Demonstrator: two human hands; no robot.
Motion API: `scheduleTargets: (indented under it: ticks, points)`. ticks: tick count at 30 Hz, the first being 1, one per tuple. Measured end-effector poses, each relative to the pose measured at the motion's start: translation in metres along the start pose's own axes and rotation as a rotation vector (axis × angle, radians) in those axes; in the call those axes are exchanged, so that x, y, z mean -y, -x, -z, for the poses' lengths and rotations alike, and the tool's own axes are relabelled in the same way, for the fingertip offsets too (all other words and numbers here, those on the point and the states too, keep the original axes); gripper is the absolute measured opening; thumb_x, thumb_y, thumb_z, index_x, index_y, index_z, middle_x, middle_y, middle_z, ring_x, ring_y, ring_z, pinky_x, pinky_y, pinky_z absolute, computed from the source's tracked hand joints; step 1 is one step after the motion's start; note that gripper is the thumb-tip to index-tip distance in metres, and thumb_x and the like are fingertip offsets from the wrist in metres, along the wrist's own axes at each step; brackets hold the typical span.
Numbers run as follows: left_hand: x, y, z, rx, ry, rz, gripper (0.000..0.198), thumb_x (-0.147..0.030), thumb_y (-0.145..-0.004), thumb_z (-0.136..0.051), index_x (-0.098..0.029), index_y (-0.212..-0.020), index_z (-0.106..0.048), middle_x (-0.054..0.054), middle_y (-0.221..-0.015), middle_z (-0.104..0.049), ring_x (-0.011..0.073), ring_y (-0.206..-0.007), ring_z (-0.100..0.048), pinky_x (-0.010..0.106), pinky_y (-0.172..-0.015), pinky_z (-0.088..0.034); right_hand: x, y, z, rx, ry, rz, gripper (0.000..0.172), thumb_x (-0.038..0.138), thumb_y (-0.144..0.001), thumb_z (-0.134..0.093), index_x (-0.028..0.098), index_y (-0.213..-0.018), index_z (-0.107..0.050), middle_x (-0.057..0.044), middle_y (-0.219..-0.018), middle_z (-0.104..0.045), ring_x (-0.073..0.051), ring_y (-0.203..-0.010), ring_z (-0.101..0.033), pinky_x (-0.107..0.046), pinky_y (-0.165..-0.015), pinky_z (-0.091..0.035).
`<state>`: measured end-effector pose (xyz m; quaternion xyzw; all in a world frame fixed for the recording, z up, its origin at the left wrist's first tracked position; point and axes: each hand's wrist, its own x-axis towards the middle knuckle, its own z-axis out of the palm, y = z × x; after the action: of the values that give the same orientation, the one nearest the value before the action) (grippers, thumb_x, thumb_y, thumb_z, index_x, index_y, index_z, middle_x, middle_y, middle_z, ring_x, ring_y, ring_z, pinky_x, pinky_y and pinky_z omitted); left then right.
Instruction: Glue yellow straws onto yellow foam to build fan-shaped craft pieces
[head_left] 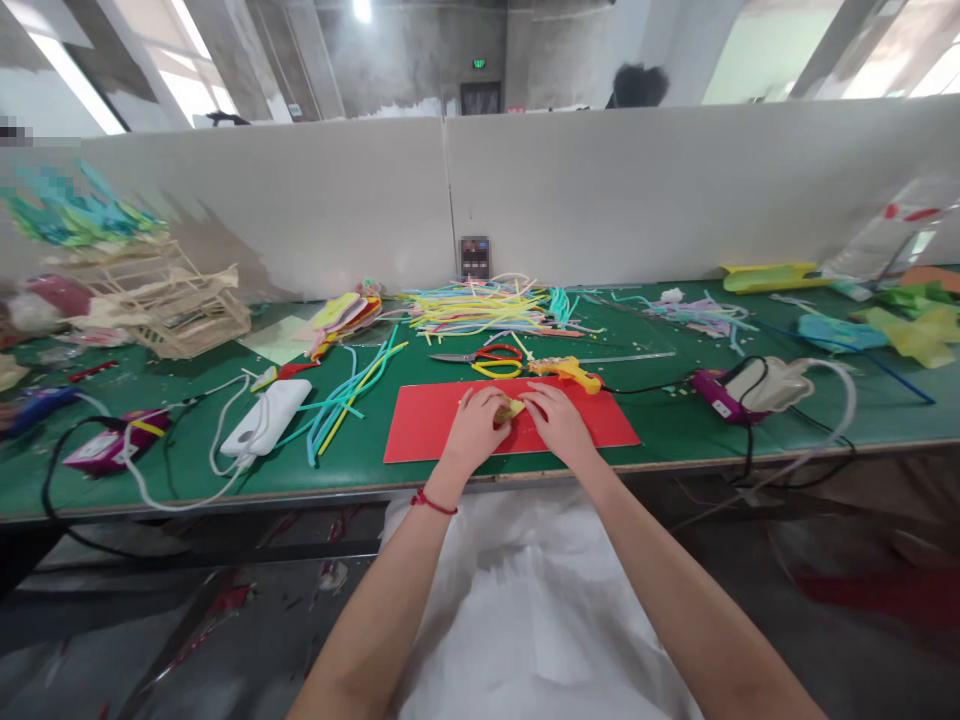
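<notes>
Over a red board [420, 425], my two hands meet at a small crumpled yellow piece [514, 408], too small to tell its kind. My left hand [476, 425], with a red string bracelet at its wrist, is closed with its fingertips pinched on the piece. From the other side, my right hand [556, 418] has its fingers bent and the tips drawn together at the piece's edge. Just beyond the hands lie scissors [480, 358] with red and yellow handles. A yellow glue gun [574, 373] rests at the board's far edge, its cord running right.
Colourful thin strips [480, 308] are heaped at the back, and teal and yellow strips [349, 395] lie left of the board. A white power bank [268, 418], purple power boxes [112, 445] and cables sit at the sides. A wooden rack [191, 315] stands left, before a white partition [637, 190].
</notes>
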<state>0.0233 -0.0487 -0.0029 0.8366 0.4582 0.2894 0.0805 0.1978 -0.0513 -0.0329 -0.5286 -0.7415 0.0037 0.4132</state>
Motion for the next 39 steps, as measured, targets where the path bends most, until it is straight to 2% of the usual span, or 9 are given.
scheduleTargets:
  ticks: [5,10,16,25,39]
  points:
    - [-0.001,0.000,0.000,-0.003,-0.003,0.002,0.018,-0.015,-0.076,-0.059,-0.022,-0.092,-0.060,0.004,-0.114,-0.062,0.0197,-0.112,-0.055,0.044,-0.109,-0.030,-0.002,-0.001,-0.001,0.011,-0.022,-0.017,0.024,0.026,-0.089,-0.047,0.021,-0.092,-0.069,-0.011,-0.109,-0.065,-0.025,-0.106,-0.059,-0.044,-0.095,-0.048]
    - [0.000,0.000,0.001,-0.005,0.000,-0.005,0.018,-0.015,-0.078,-0.058,-0.022,-0.095,-0.059,0.005,-0.117,-0.062,0.0200,-0.114,-0.054,0.045,-0.110,-0.028,0.000,-0.002,0.002,-0.022,-0.066,-0.023,0.023,0.026,-0.087,-0.049,0.022,-0.098,-0.068,-0.011,-0.110,-0.065,-0.024,-0.106,-0.059,-0.044,-0.097,-0.047]
    - [0.006,-0.002,-0.001,-0.030,0.058,-0.016,0.021,-0.008,-0.083,-0.046,-0.020,-0.092,-0.059,0.007,-0.116,-0.062,0.0183,-0.113,-0.054,0.041,-0.106,-0.036,0.000,-0.002,0.004,0.003,-0.082,0.011,0.020,0.032,-0.087,-0.051,0.023,-0.091,-0.069,-0.010,-0.113,-0.064,-0.024,-0.109,-0.058,-0.044,-0.099,-0.045]
    - [0.000,0.000,0.008,-0.018,0.043,0.070,0.023,-0.007,-0.083,-0.044,-0.022,-0.089,-0.061,0.005,-0.111,-0.065,0.0177,-0.110,-0.057,0.045,-0.111,-0.027,0.012,-0.001,0.012,0.078,-0.046,0.149,0.021,0.022,-0.086,-0.050,0.023,-0.096,-0.068,-0.008,-0.126,-0.060,-0.023,-0.122,-0.050,-0.045,-0.102,-0.042]
    - [-0.003,0.002,0.008,0.017,0.001,0.054,0.022,-0.010,-0.084,-0.045,-0.023,-0.089,-0.062,0.001,-0.107,-0.067,0.0164,-0.104,-0.060,0.043,-0.112,-0.024,0.009,0.000,0.009,0.124,-0.031,0.156,0.024,0.024,-0.088,-0.048,0.022,-0.100,-0.068,-0.009,-0.125,-0.060,-0.023,-0.121,-0.051,-0.045,-0.101,-0.043]
